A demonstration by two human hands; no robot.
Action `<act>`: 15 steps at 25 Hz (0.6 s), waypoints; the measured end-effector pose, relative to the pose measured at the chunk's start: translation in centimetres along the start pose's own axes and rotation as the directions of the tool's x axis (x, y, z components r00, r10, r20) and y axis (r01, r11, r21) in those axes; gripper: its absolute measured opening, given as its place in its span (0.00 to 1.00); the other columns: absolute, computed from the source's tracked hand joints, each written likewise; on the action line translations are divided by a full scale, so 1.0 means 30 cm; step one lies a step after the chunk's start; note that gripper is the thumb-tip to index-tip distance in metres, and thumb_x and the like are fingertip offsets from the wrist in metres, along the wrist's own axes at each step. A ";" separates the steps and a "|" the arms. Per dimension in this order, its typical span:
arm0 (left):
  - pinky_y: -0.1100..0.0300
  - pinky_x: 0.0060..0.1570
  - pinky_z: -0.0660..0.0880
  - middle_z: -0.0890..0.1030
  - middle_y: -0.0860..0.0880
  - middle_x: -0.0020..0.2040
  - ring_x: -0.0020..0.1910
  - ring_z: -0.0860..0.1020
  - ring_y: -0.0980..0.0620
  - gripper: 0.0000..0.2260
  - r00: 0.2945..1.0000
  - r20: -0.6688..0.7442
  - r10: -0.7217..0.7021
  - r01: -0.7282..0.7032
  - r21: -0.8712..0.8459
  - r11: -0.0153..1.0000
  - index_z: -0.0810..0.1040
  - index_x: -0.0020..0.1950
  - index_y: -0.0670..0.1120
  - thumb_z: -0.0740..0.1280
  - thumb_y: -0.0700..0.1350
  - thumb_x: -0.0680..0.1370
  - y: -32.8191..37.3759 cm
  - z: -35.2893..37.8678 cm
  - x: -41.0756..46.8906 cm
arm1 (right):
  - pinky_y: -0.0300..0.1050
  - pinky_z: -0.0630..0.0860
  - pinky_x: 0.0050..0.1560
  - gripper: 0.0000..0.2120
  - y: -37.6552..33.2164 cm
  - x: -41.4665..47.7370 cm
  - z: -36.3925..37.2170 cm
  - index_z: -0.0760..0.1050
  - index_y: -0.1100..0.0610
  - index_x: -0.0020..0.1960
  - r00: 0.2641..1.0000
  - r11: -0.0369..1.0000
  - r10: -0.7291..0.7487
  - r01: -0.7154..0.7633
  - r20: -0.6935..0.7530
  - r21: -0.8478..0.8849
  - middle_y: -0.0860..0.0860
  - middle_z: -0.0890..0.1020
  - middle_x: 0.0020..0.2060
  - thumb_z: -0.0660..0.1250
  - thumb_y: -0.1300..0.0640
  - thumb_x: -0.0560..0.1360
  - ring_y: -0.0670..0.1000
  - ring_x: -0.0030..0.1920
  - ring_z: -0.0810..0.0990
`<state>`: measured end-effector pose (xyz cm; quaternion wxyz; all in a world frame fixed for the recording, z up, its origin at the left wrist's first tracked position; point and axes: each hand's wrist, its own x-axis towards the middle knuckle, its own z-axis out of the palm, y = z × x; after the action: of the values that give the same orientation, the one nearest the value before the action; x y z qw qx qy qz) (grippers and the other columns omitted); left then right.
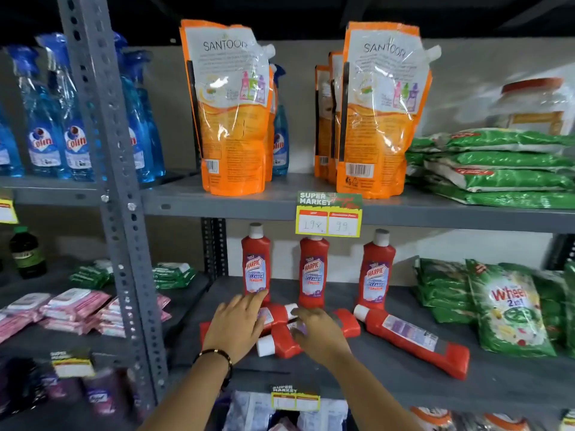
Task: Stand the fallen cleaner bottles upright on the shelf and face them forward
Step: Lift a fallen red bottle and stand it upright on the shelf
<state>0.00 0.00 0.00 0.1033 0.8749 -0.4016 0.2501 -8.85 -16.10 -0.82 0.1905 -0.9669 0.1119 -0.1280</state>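
Three red Harpic cleaner bottles stand upright at the back of the grey middle shelf (pixel 389 381), labels forward: left (pixel 255 262), middle (pixel 313 270), right (pixel 376 270). In front of them lie fallen red bottles: one under my left hand (pixel 277 314), one with its white cap toward me (pixel 280 340), and a long one at the right (pixel 413 337). My left hand (pixel 236 325) rests flat on the left fallen bottle, fingers spread. My right hand (pixel 320 332) lies over the front fallen bottle; whether its fingers grip is hidden.
Green Wheel detergent bags (pixel 507 309) stand right of the bottles. A price tag (pixel 329 214) hangs from the shelf above, which holds orange Santoor pouches (pixel 230 107). A grey perforated upright (pixel 124 213) rises at the left, with pink packs (pixel 71 309) beyond it.
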 end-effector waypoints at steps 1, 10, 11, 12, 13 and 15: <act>0.55 0.42 0.78 0.82 0.54 0.51 0.49 0.79 0.53 0.19 1.000 0.018 -0.022 0.022 0.004 1.000 0.68 0.63 0.52 0.63 0.51 0.72 -0.028 0.041 0.008 | 0.47 0.73 0.55 0.16 0.008 0.024 0.030 0.73 0.57 0.61 1.000 1.000 0.009 -0.009 0.018 -0.015 0.56 0.79 0.57 0.61 0.56 0.74 0.58 0.59 0.76; 0.49 0.70 0.60 0.59 0.53 0.75 0.72 0.59 0.50 0.26 0.925 0.378 -0.037 0.075 -0.088 0.993 0.52 0.73 0.51 0.57 0.47 0.77 -0.204 0.302 0.200 | 0.53 0.65 0.68 0.27 0.007 0.337 0.215 0.57 0.55 0.73 0.987 0.983 0.143 -0.133 0.071 -0.130 0.54 0.68 0.70 0.57 0.51 0.77 0.57 0.70 0.64; 0.48 0.71 0.58 0.56 0.53 0.76 0.73 0.56 0.50 0.27 0.906 0.421 -0.044 0.080 -0.068 0.994 0.50 0.74 0.51 0.56 0.47 0.77 -0.222 0.322 0.203 | 0.54 0.61 0.70 0.29 0.013 0.351 0.232 0.53 0.54 0.75 0.981 0.977 0.180 -0.170 0.076 -0.128 0.53 0.64 0.73 0.57 0.49 0.77 0.56 0.72 0.60; 0.47 0.72 0.56 0.53 0.53 0.76 0.74 0.53 0.50 0.27 0.886 0.461 -0.046 0.079 -0.051 0.996 0.48 0.74 0.51 0.55 0.47 0.77 -0.237 0.338 0.206 | 0.56 0.59 0.71 0.31 0.019 0.361 0.243 0.50 0.54 0.75 0.974 0.971 0.213 -0.201 0.083 -0.128 0.52 0.61 0.74 0.57 0.48 0.77 0.56 0.74 0.58; 0.47 0.73 0.54 0.51 0.53 0.77 0.75 0.51 0.50 0.27 0.863 0.504 -0.045 0.075 -0.039 0.996 0.47 0.74 0.50 0.54 0.47 0.78 -0.255 0.357 0.203 | 0.58 0.57 0.72 0.32 0.026 0.370 0.258 0.48 0.53 0.76 0.964 0.964 0.245 -0.231 0.103 -0.133 0.51 0.59 0.75 0.57 0.46 0.77 0.56 0.74 0.56; 0.47 0.73 0.52 0.49 0.53 0.77 0.76 0.49 0.51 0.25 0.834 0.551 -0.031 0.062 -0.038 0.997 0.46 0.74 0.49 0.51 0.48 0.79 -0.277 0.381 0.195 | 0.60 0.56 0.72 0.33 0.031 0.377 0.291 0.47 0.54 0.76 0.945 0.949 0.301 -0.283 0.130 -0.140 0.51 0.57 0.76 0.55 0.44 0.77 0.56 0.75 0.56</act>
<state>13.55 -2.72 -6.56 0.0135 0.9162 -0.3997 -0.0252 4.18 -16.96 -6.68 0.1571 -0.9560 0.2470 -0.0187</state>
